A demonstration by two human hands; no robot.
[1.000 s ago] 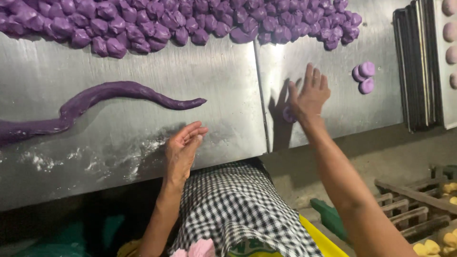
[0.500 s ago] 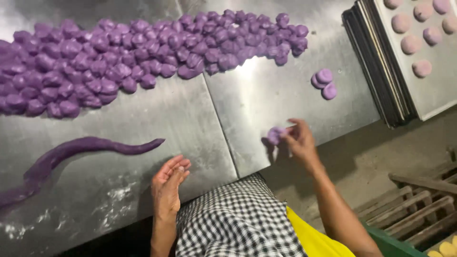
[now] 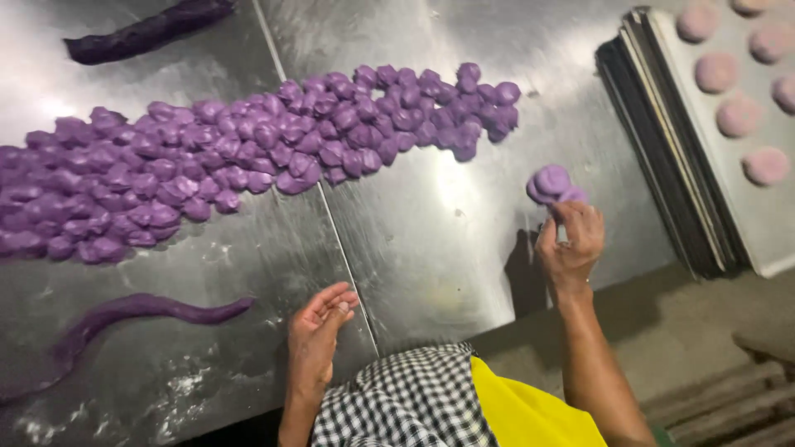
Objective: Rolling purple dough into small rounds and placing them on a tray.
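My right hand (image 3: 570,244) is raised over the steel table (image 3: 431,248), its fingertips pinched on a flattened purple dough disc (image 3: 572,196) that lies against two other purple discs (image 3: 548,182). My left hand (image 3: 319,329) rests at the table's near edge, fingers loosely apart and holding nothing. A purple dough rope (image 3: 141,313) lies just left of my left hand. A long heap of small purple dough pieces (image 3: 248,153) stretches across the middle of the table.
A stack of dark baking trays (image 3: 662,157) stands at the right; the top tray (image 3: 774,240) holds several pink dough discs (image 3: 716,73). A second dark purple rope (image 3: 149,31) lies at the far left. Flour dusts the near left of the table.
My right hand carried a purple piece rightward and now holds it against the two discs. The view tilted further over the table. My left hand stayed at the table edge.
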